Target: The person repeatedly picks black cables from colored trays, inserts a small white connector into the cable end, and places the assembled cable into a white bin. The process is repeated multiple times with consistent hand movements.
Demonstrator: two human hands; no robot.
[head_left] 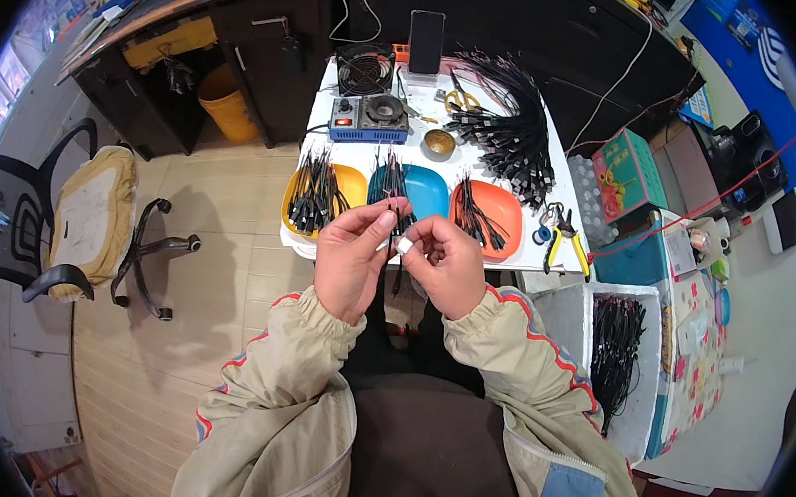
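In front of the blue tray, my left hand (348,261) is closed, pinching a thin black cable that hangs down between my hands. Beside it, my right hand (447,267) is closed on a small white piece (405,245), perhaps a label or a connector, held against the cable. Just beyond my hands stand a yellow tray (360,178), a blue tray (435,191) and an orange tray (509,222). Each holds bunches of short black cables with bare reddish ends. My fingers partly hide the blue tray's near edge.
Behind the trays are a blue soldering station (367,126), a fan (365,75), a brass bowl (439,143), scissors (464,99) and a cable heap (510,131). Yellow-handled pliers (566,246) lie right. A white foam box (647,371) of cables stands right; an office chair (92,215) left.
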